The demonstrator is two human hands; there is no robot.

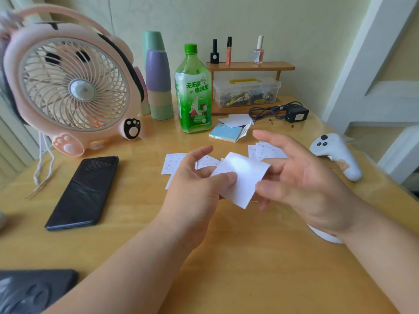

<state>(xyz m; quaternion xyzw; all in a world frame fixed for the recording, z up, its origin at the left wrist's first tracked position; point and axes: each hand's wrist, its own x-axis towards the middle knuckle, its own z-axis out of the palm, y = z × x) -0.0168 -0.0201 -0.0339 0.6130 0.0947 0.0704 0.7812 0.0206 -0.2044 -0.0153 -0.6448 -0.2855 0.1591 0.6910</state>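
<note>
Wooden table [249, 257], cream wall [294, 23]; left hand [199, 184], right hand [301, 177] grips pinch paper square [244, 175].

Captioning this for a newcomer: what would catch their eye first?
First the left hand and right hand at centre, both pinching a white paper square above the table. Then the big pink fan at far left and the green bottle standing behind the hands.

Bright, soft daylight; faint shadows on table [136, 223]; wide-angle bending at edges (fan [72, 82] warped); slight blur.
</note>
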